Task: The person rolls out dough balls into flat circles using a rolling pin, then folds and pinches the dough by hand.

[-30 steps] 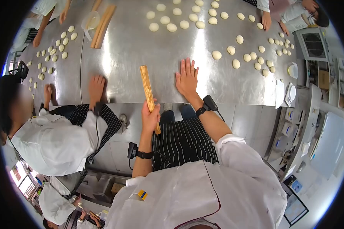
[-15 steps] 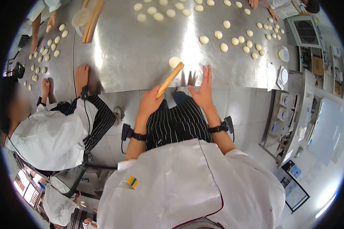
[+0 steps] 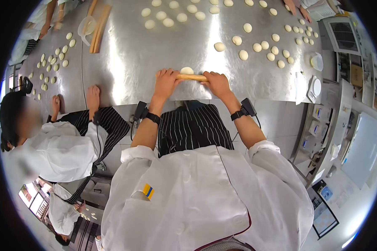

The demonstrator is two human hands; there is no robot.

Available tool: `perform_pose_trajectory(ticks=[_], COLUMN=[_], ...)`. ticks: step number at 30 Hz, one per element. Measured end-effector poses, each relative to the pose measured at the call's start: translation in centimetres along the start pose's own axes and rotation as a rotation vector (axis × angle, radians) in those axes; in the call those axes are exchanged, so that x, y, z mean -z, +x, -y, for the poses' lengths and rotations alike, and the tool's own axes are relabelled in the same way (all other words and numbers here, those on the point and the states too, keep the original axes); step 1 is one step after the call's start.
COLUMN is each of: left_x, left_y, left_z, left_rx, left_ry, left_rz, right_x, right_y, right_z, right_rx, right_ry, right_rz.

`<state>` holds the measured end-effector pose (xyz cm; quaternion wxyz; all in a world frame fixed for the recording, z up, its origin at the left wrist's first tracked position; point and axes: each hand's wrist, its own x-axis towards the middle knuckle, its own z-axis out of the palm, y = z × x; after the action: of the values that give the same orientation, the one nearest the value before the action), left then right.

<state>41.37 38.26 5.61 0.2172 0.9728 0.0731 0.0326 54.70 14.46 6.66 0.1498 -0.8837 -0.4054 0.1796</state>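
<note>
A wooden rolling pin (image 3: 192,77) lies crosswise over the near side of a small, pale dough piece (image 3: 187,70) at the front of the steel table. My left hand (image 3: 166,82) is closed on the pin's left end. At the other end, my right hand (image 3: 216,83) grips it with bent fingers. The dough's near edge is hidden behind the pin. Beyond it, several round dough balls (image 3: 182,17) lie in a loose group, and more dough balls (image 3: 243,55) are scattered to the right.
Wooden rolling pins (image 3: 99,31) and a clear plastic jug (image 3: 86,29) lie at the back left. A co-worker (image 3: 65,146) stands to my left, hands at the table edge. A white scale (image 3: 314,88) and a plastic tub (image 3: 316,62) sit at the table's (image 3: 134,58) right end.
The rolling pin has swung from slanted to level across the dough. My right hand, open and apart before, has closed on its right end. My left hand has moved forward onto the table.
</note>
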Motion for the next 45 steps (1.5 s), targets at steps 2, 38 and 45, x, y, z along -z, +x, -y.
perform_pose_trajectory(ticks=[2,38,45], left_x=[-0.9,-3.4,-3.3], left_y=[0.0,5.2,8.1], left_z=[0.7,2.9,5.4], left_rx=[-0.017,0.196,0.099], left_ry=[-0.017,0.196,0.117], left_rz=[-0.069,-0.274,-0.379], right_x=[-0.7,-2.1,-0.3], right_y=[0.5,4.8,8.8], right_z=[-0.2,-2.3,-2.7], right_rx=[-0.008,0.177,0.084], right_ry=[0.005,-0.122,-0.032], right_rz=[-0.001,-0.273,-0.104])
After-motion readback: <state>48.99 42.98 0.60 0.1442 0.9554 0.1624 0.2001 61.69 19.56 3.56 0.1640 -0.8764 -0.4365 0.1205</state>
